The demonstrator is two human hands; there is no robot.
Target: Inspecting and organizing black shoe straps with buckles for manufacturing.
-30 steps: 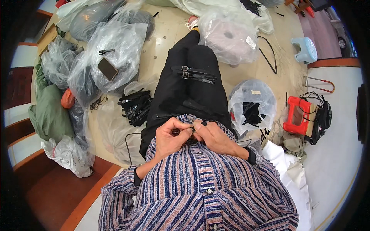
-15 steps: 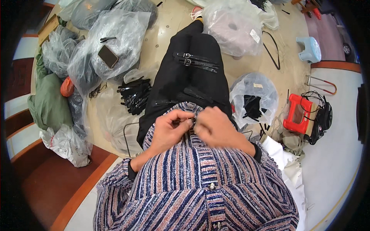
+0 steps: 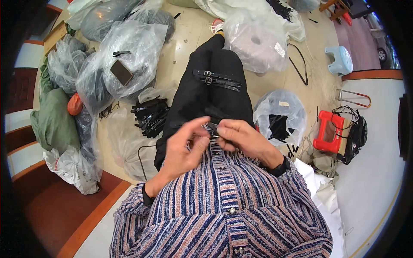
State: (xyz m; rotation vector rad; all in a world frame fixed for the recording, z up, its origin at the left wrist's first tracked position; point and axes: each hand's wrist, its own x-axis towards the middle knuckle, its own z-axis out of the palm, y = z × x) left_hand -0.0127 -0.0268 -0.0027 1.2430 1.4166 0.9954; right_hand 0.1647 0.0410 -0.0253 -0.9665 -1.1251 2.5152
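Observation:
In front of my striped cardigan, my right hand (image 3: 241, 135) pinches a small black strap with a metal buckle (image 3: 214, 130). Its thumb and fingers hide part of the piece. My left hand (image 3: 186, 145) is just beside the buckle, its thumb and fingers apart and slightly blurred. Across my black trousers lie buckled black straps (image 3: 219, 81), side by side. Left of my leg is a heap of glossy black straps (image 3: 150, 117). To the right, a container lined with a clear plastic bag (image 3: 297, 101) has more black strips (image 3: 278, 126) in it.
Large clear plastic bags (image 3: 142, 38) are piled at the left, with a phone (image 3: 121, 72) on one. A bagged round bundle (image 3: 258, 47) sits ahead. Toward the right are a light blue stool (image 3: 339, 60), a red frame-shaped object (image 3: 320, 139) and tangled black cords (image 3: 357, 133).
My left hand has drawn its fingers apart and shifted slightly off the strap. My right hand has turned, so its thumb and fingers now show pinching the piece.

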